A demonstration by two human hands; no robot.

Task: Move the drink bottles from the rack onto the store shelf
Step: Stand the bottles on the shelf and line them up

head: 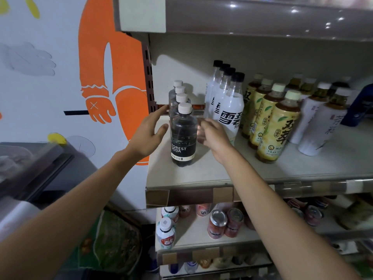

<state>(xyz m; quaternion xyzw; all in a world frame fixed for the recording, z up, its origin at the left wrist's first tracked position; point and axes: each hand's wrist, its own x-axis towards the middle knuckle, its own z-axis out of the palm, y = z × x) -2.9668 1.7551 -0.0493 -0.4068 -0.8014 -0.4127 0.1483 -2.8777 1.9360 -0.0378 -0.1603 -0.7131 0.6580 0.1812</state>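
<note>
A clear plastic soda bottle with a white cap and black label [183, 138] stands upright, heading a row of like bottles [180, 90] on the pale store shelf [212, 174]. The left grip [148, 133] and the right grip [215, 137] flank it about equally near, fingers loose and holding nothing. Whether either touches the bottle is unclear.

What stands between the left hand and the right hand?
The front Forest Soda bottle stands between the left hand and right hand, upright on the shelf; head view.
</note>
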